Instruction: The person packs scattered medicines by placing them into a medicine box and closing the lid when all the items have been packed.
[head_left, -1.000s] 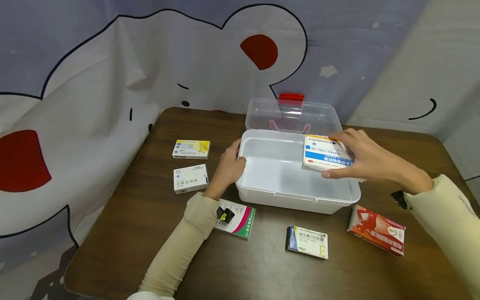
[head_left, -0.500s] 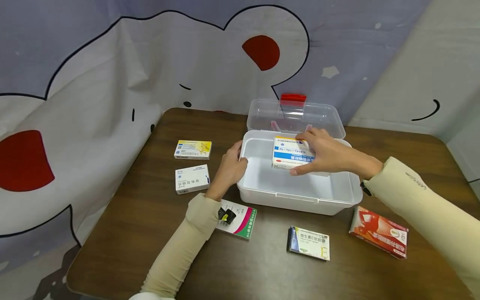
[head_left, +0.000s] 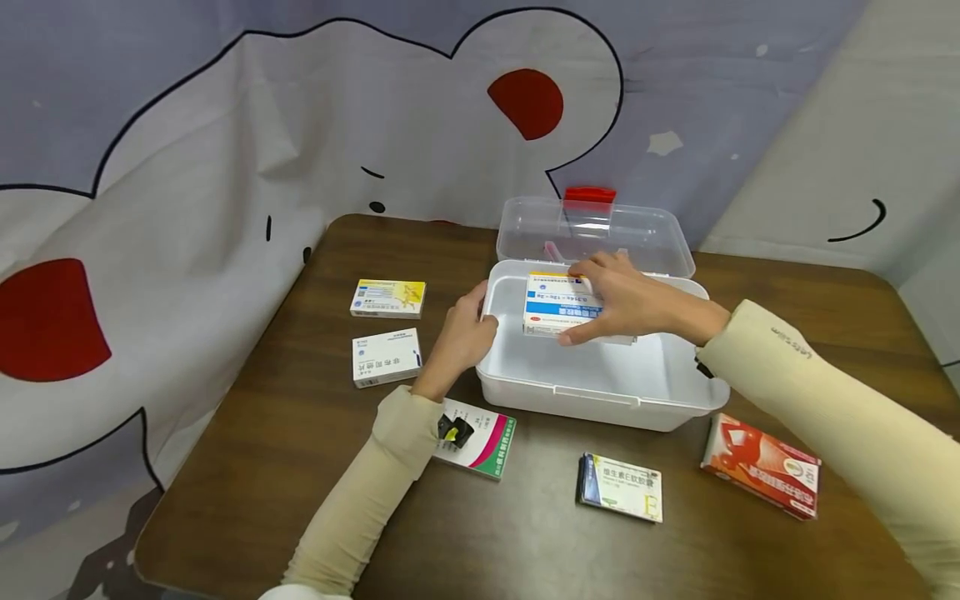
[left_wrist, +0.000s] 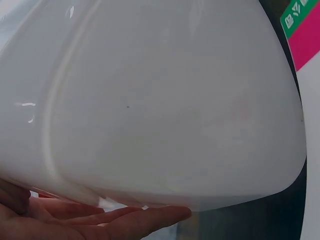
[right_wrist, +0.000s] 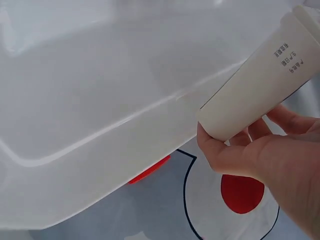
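In the head view my right hand [head_left: 628,300] holds a white medicine box [head_left: 557,302] with a blue band and yellow top edge. It is over the left part of a white plastic storage box [head_left: 558,402]. The right wrist view shows the medicine box's pale end [right_wrist: 262,82] between thumb and fingers, tilted over the inside wall. My left hand [head_left: 461,333] grips the storage box's left rim, thumb at the inner edge. In the left wrist view its fingers [left_wrist: 145,220] lie along the outer wall.
A clear lid [head_left: 660,242] with a red latch stands open behind. Yellow-white [head_left: 388,298] and white [head_left: 387,358] medicine boxes lie left. A pink-green box [head_left: 491,442] lies partly under the left wrist; a vitamin E box [head_left: 622,489] and a red box [head_left: 763,467] lie in front.
My right hand has carried the medicine box leftward over the storage box, from its right side to its left part. The left hand has stayed on the rim.
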